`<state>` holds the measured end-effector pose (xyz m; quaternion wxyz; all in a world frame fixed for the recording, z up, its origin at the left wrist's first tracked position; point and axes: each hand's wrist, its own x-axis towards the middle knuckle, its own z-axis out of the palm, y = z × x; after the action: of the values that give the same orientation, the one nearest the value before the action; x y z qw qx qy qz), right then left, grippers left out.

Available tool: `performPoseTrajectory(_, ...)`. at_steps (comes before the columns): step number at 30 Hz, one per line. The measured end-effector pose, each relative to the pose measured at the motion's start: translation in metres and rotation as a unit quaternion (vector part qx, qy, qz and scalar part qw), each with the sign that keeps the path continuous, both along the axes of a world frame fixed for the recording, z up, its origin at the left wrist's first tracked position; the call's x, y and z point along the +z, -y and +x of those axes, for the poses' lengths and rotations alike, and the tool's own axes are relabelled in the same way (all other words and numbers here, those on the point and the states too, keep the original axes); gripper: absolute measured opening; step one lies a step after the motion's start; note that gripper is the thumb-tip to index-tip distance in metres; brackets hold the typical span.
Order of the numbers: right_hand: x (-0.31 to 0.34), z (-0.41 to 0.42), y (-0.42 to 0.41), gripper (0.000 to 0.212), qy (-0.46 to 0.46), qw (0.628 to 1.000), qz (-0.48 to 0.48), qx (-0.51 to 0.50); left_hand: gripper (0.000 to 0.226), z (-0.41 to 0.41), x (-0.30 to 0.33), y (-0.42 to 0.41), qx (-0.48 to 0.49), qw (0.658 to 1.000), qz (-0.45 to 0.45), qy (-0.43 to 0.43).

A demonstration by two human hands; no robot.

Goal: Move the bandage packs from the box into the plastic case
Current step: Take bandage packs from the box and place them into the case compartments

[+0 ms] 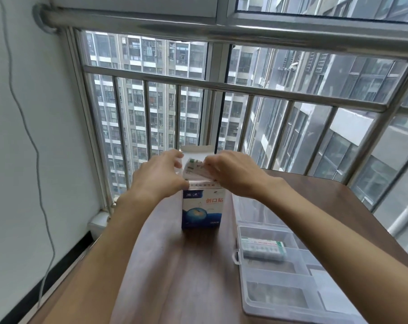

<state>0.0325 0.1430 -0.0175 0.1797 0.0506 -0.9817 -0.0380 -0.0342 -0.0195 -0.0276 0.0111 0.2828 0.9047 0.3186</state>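
Nearest the camera, on the person's right side of the wooden table (198, 265), sits the clear plastic case (278, 293) with its lid swung open toward the window. One bandage pack (264, 250) is already lying flat in a far compartment, long axis running left to right; the closer compartments look bare, though the plastic is glary so that's hard to swear to.

A bit further out, left of the case, the blue and white box (202, 208) stands upright with its top flap up. So the case lies down, to the right of and nearer than the box mouth, which is the thing the next move hangs on.

Up at the box mouth both hands meet. The left hand (158, 176) is curled around the box's upper left corner, thumb on the front face and fingers over the rim, basically steadying it. The right hand (233, 174) has its fingertips pinched on a bundle of packs (194, 169) that sticks up out of the opening, tilted, with its long edge leaning across toward the right hand.

Since the right hand has the packs and the case is on that same side, it's the obvious one to carry them over, probably turning them flat on the way so they drop in like the one already there.

Beyond all that there's just the metal railing (221, 86) and the apartment blocks outside.
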Motion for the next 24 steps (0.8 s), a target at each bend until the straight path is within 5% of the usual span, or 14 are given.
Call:
performPoseTrajectory(5, 0.001, 0.017, 0.005, 0.023, -0.102, 0.962, -0.251, -0.043, 0.073, 0.007, 0.004, 0.000, 0.006, 0.999, -0.028, -0.037)
performPoseTrajectory(8, 0.006, 0.047, 0.008, 0.022, -0.060, 0.864, -0.496, -0.059, 0.052, 0.022, 0.016, -0.006, -0.020, 0.997, 0.051, -0.058)
performPoseTrajectory(10, 0.004, 0.074, 0.006, 0.018, -0.055, 0.807, -0.585, -0.061, 0.043, 0.038, 0.028, -0.015, -0.085, 0.983, 0.157, 0.047)
performPoseTrajectory(14, 0.000, 0.112, -0.001, 0.016, -0.088, 0.745, -0.658, -0.064, 0.025, 0.074, 0.032, -0.040, -0.205, 0.881, 0.280, 0.321)
performPoseTrajectory(20, -0.006, 0.126, -0.011, 0.016, -0.121, 0.770, -0.613, -0.126, 0.013, 0.092, -0.012, -0.068, -0.166, 0.857, 0.368, 0.319)
performPoseTrajectory(24, -0.008, 0.127, -0.020, 0.019, -0.077, 0.723, -0.674, -0.131, 0.013, 0.088, -0.017, -0.071, -0.168, 0.812, 0.382, 0.407)
